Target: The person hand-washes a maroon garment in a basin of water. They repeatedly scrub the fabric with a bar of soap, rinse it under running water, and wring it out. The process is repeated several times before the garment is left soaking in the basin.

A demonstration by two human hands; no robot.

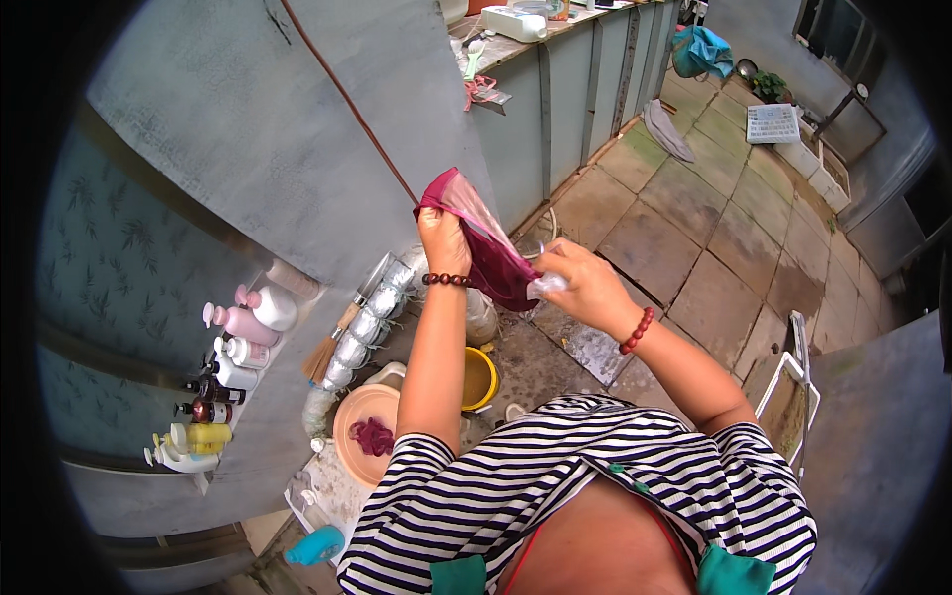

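Observation:
My left hand [442, 244] is closed on the upper edge of a magenta cloth garment [488, 238], which hangs at an angle between my hands. A brown line [347, 97] runs from the upper left down to the cloth beside my left fingers; whether the cloth is hooked over it I cannot tell. At the garment's lower right end, my right hand [592, 288] has its fingers closed around a whitish translucent piece [547, 287]. That piece is too blurred to name, and it touches the cloth's edge or lies very close to it.
A pink basin [359, 407] with a dark red cloth stands below left, beside a yellow-rimmed bucket [481, 380]. Several pump bottles [238, 324] line a shelf at the left. A foil-wrapped pipe [365, 325] and a brush [322, 359] are near it. A counter [570, 89] runs along the back.

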